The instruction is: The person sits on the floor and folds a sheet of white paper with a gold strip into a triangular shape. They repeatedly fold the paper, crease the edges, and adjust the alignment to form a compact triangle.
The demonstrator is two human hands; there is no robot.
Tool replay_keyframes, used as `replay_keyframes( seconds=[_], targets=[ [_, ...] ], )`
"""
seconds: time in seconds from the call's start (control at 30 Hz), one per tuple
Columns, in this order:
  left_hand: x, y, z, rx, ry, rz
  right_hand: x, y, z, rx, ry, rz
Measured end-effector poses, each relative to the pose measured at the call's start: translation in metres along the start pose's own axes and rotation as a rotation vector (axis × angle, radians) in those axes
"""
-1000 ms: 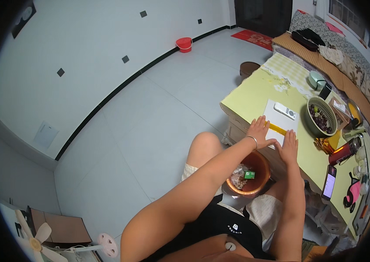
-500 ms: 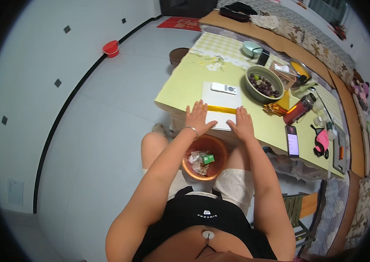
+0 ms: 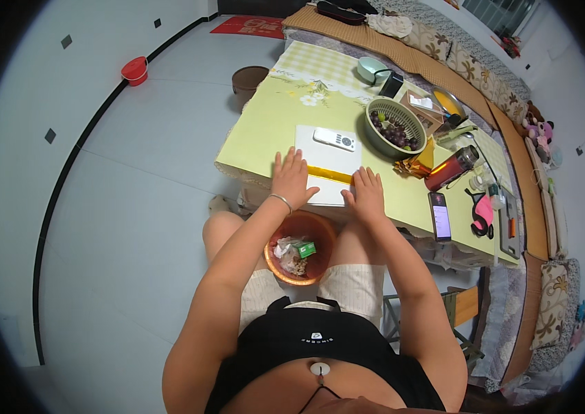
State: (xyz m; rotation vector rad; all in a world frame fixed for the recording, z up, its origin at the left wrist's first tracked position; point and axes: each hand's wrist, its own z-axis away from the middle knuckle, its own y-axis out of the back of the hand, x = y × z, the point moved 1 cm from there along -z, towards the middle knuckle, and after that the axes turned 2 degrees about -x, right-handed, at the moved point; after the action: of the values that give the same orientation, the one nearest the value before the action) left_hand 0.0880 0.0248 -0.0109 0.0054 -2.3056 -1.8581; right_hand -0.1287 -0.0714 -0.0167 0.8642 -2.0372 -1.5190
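Observation:
A flat white rectangular sheet or board (image 3: 327,194) lies at the near edge of the table, with a shiny gold strip (image 3: 332,174) running across it. My left hand (image 3: 291,181) rests flat at the strip's left end, fingers stretched forward and thumb pointing inward. At the right end lies my right hand (image 3: 367,196), its fingers likewise extended. Neither hand is gripping anything. Beyond the strip, a white remote control (image 3: 334,139) sits on the same white surface. Whether my palms press on the strip's ends or just beside them, I cannot tell.
Right of my hands are a colander of grapes (image 3: 396,127), a gold crinkled wrapper (image 3: 413,167), a red-black thermos (image 3: 452,168), a phone (image 3: 439,216) and a pink-black eye mask (image 3: 481,211). An orange-brown bin (image 3: 325,257) with litter stands between my knees, below the table edge (image 3: 240,171).
The whole view has shifted, so the table and things appear farther left. Both hands stay flat at the ends of the gold strip, with little visible movement against the white sheet or board.

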Motion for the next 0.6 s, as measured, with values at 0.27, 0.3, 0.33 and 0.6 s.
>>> replay_keyframes(
  seconds=[0.27,0.3,0.33,0.6],
  targets=[
    [0.003,-0.027,-0.008,0.218,-0.3,0.347,0.005,0.024,-0.027,-0.217,0.248,-0.108],
    [0.0,-0.027,-0.006,0.31,-0.307,0.397,0.002,0.029,-0.031,-0.24,0.252,-0.059],
    [-0.001,-0.027,-0.009,0.308,-0.305,0.403,-0.002,0.033,-0.035,-0.264,0.258,-0.01],
    [0.01,-0.016,-0.027,0.225,-0.22,0.362,0.001,0.024,-0.05,-0.29,0.28,0.097]
  ],
)
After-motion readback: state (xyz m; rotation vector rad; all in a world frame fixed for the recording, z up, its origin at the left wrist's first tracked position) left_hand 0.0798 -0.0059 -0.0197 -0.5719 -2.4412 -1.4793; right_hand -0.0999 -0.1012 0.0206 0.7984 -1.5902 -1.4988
